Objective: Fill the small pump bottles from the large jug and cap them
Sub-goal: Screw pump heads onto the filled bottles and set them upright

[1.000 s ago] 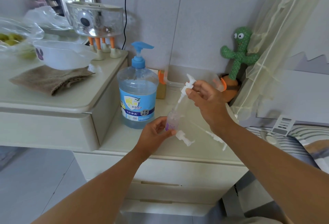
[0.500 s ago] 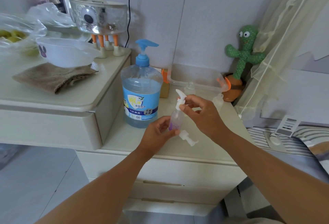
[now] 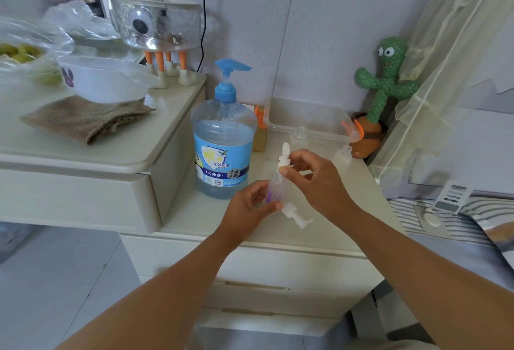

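large jug [image 3: 224,138] label | "全效加浓" | "1次冲洗" | "1滴去油"

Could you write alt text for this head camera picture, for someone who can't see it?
Two hands cap a small bottle on a cream cabinet: the left hand holds its base, the right hand holds the white pump on top. A large jug of blue liquid stands behind, a spare pump lies beside.

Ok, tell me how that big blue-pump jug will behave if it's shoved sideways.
The jug looks roughly three-quarters full, so probably heavy; it should slide rather than tip on its wide base. The cabinet top looks glossy, so it may skid easily. Its liquid will likely slosh.
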{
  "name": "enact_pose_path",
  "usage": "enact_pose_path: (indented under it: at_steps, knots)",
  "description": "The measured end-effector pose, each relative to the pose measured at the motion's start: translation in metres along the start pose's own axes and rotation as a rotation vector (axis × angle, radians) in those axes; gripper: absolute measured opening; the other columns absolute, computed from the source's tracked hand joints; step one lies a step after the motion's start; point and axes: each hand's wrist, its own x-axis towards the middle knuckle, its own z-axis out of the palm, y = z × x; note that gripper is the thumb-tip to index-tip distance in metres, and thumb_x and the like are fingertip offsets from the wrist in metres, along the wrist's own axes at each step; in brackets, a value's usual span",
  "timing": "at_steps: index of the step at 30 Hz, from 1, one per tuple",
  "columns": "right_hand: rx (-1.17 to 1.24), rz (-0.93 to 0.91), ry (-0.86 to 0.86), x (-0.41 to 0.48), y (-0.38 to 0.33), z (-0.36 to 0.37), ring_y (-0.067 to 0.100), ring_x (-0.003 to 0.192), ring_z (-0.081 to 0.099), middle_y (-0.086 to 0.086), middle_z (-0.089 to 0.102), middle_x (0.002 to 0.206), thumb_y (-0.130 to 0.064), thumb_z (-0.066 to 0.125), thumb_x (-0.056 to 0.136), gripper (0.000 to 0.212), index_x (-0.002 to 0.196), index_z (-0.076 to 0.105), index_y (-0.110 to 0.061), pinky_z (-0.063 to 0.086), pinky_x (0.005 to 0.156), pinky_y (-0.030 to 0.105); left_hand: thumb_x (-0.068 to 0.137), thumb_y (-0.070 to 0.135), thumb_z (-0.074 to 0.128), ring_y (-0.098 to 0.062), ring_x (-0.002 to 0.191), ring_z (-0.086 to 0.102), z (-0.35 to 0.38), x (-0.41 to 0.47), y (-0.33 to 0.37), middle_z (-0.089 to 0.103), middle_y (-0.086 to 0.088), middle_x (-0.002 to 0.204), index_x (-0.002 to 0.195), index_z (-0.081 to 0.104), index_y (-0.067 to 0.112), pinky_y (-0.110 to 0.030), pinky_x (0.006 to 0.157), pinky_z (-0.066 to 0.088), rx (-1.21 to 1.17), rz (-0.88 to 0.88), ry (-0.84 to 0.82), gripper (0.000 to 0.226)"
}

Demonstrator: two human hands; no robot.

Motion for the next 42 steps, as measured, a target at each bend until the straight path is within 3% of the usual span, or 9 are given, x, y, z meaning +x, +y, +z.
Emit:
enact_pose_path:
  at_steps: [4, 8, 12, 16, 22, 26, 31, 37, 42]
  knots:
    - [0.157, 0.062, 0.004, -0.001, 0.002, 0.003, 0.011, 0.083, 0.063, -0.005, 0.070, 0.092, -0.026, 0.072, 0.083, 0.018, 0.097, 0.065, -0.017, 0.051, 0.074, 0.027, 0.080, 0.013, 0.075, -0.017, 0.101, 0.066, 0.001, 0.000, 0.000, 0.071, -0.001, 0.106, 0.114, 0.064, 0.013, -0.021, 0.090, 0.051, -0.001, 0.007, -0.010, 0.036]
    - [0.291, 0.072, -0.160, 0.001, 0.002, -0.006, 0.009, 0.092, 0.061, -0.005, 0.069, 0.111, -0.025, 0.068, 0.087, 0.028, 0.115, 0.065, -0.027, 0.046, 0.078, 0.024, 0.080, 0.014, 0.075, -0.019, 0.102, 0.065, 0.000, 0.001, -0.002, 0.071, -0.002, 0.106, 0.113, 0.064, 0.013, -0.027, 0.094, 0.051, 0.000, 0.014, -0.014, 0.035]
    - [0.318, 0.069, -0.274, 0.002, 0.002, -0.012, 0.009, 0.111, 0.061, -0.010, 0.068, 0.117, -0.020, 0.062, 0.091, 0.028, 0.118, 0.067, -0.024, 0.046, 0.098, 0.025, 0.081, 0.015, 0.075, -0.020, 0.102, 0.065, 0.000, 0.001, -0.003, 0.071, -0.002, 0.107, 0.114, 0.064, 0.014, -0.032, 0.097, 0.051, 0.000, 0.005, -0.018, 0.035]
    - [0.462, 0.113, -0.251, 0.000, 0.001, -0.009, 0.011, 0.106, 0.065, -0.001, 0.072, 0.110, -0.014, 0.062, 0.089, 0.027, 0.115, 0.067, -0.015, 0.048, 0.084, 0.014, 0.081, 0.014, 0.075, -0.021, 0.102, 0.065, 0.000, 0.002, -0.003, 0.071, -0.003, 0.106, 0.112, 0.064, 0.013, -0.032, 0.096, 0.051, 0.008, 0.009, -0.016, 0.034]
    - [0.550, 0.220, -0.107, 0.003, 0.003, 0.002, 0.022, 0.091, 0.067, 0.008, 0.073, 0.095, -0.006, 0.077, 0.074, 0.026, 0.098, 0.067, -0.008, 0.052, 0.091, 0.037, 0.080, 0.013, 0.075, -0.019, 0.102, 0.065, 0.000, 0.002, -0.003, 0.071, -0.002, 0.106, 0.112, 0.064, 0.013, -0.027, 0.094, 0.051, 0.011, 0.006, -0.015, 0.033]
    - [0.468, 0.217, -0.123, 0.003, 0.002, 0.008, 0.013, 0.077, 0.057, -0.001, 0.063, 0.081, -0.015, 0.081, 0.071, 0.030, 0.095, 0.063, -0.013, 0.049, 0.076, 0.031, 0.080, 0.014, 0.075, -0.016, 0.102, 0.065, 0.000, 0.002, -0.002, 0.071, 0.000, 0.106, 0.110, 0.064, 0.014, -0.025, 0.092, 0.051, 0.018, 0.000, -0.012, 0.032]
    - [0.516, 0.203, -0.252, -0.001, 0.007, -0.006, 0.006, 0.080, 0.054, -0.007, 0.066, 0.096, -0.030, 0.072, 0.078, 0.047, 0.124, 0.062, -0.027, 0.041, 0.073, 0.025, 0.081, 0.013, 0.075, -0.014, 0.098, 0.065, 0.000, 0.001, 0.000, 0.071, 0.001, 0.104, 0.111, 0.064, 0.014, -0.020, 0.089, 0.051, 0.013, 0.011, -0.007, 0.033]
    - [0.449, 0.233, -0.146, -0.005, 0.007, -0.004, 0.003, 0.074, 0.056, -0.004, 0.072, 0.097, -0.025, 0.069, 0.085, 0.025, 0.110, 0.070, -0.020, 0.040, 0.070, 0.024, 0.079, 0.010, 0.075, -0.017, 0.098, 0.065, 0.001, 0.001, -0.002, 0.071, -0.002, 0.103, 0.110, 0.065, 0.012, -0.024, 0.092, 0.051, -0.010, 0.010, -0.007, 0.032]
    - [0.370, 0.166, -0.120, -0.001, 0.011, 0.003, 0.028, 0.086, 0.060, 0.005, 0.068, 0.106, -0.027, 0.081, 0.072, 0.036, 0.103, 0.064, -0.021, 0.054, 0.079, 0.036, 0.079, 0.011, 0.076, -0.015, 0.099, 0.066, 0.001, 0.001, -0.001, 0.072, -0.001, 0.104, 0.110, 0.065, 0.012, -0.022, 0.090, 0.051, -0.010, 0.006, -0.007, 0.033]
